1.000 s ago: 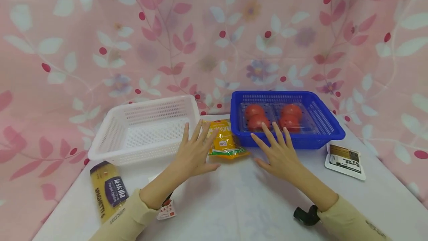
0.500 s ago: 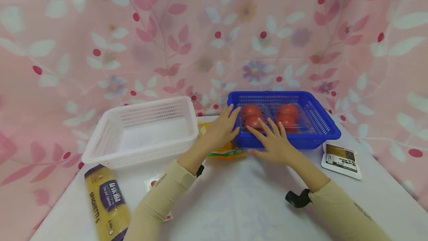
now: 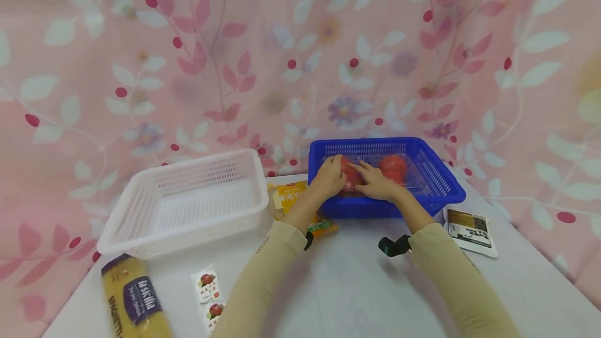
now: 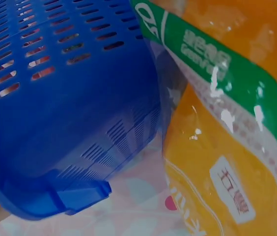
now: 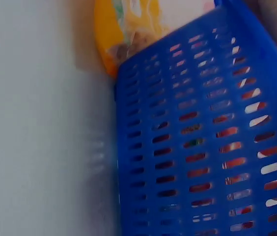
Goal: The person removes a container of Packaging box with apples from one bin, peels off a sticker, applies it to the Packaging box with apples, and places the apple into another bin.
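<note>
In the head view, a clear plastic box of red tomatoes (image 3: 349, 177) lies in the left part of a blue basket (image 3: 385, 208). My left hand (image 3: 330, 177) is at the box's left side, its fingers bent over the edge. From the right, my right hand (image 3: 377, 181) reaches across the box with fairly straight fingers over the tomatoes. A second clear box with tomatoes (image 3: 393, 167) sits beside it in the basket. Both wrist views show mostly the basket's slotted outer wall (image 4: 79, 93), (image 5: 192, 147); the fingers are hidden there.
A white basket (image 3: 197, 202) stands at the left. Between the baskets lies a yellow-orange food bag (image 3: 291, 194). A spaghetti pack (image 3: 136, 299) and stickers with red fruit pictures (image 3: 207, 286) are at front left. A flat white-edged packet (image 3: 469, 231) lies right of the blue basket.
Both hands have moved forward from above the table into the blue basket, closing in on the left tomato box. The left hand has shifted right, uncovering the fruit stickers. The view has shifted slightly.
</note>
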`<move>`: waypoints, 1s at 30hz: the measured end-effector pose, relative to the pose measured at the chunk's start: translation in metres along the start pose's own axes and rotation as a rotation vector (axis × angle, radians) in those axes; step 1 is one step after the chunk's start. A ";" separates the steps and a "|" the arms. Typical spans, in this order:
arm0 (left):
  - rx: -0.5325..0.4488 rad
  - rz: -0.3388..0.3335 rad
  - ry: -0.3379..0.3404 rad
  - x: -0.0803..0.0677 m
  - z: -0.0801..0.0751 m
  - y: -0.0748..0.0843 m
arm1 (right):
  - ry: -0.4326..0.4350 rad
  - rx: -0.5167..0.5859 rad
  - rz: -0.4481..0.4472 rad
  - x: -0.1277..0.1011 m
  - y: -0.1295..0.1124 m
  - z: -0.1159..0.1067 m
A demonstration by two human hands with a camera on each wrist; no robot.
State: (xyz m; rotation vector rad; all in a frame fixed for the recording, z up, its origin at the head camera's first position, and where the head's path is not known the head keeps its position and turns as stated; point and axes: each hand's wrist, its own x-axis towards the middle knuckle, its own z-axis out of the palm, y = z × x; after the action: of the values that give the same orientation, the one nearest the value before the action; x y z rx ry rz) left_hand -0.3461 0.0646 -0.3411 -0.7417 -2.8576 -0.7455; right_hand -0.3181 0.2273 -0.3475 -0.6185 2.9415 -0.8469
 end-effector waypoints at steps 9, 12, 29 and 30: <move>0.060 -0.117 -0.006 -0.002 0.025 -0.007 | 0.014 -0.150 0.117 0.019 0.005 0.026; 0.071 -0.140 -0.022 -0.002 0.029 -0.008 | -0.004 -0.198 0.201 0.023 0.002 0.033; 0.063 -0.336 -0.114 0.019 0.033 -0.002 | -0.036 -0.343 0.225 0.037 0.001 0.024; 0.068 -0.330 -0.120 0.021 0.033 -0.002 | -0.037 -0.342 0.223 0.038 0.002 0.022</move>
State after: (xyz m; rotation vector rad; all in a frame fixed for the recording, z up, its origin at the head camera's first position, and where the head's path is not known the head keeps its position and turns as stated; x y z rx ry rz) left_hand -0.3647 0.0886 -0.3664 -0.3174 -3.1392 -0.6519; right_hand -0.3506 0.2033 -0.3637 -0.2975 3.0655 -0.3122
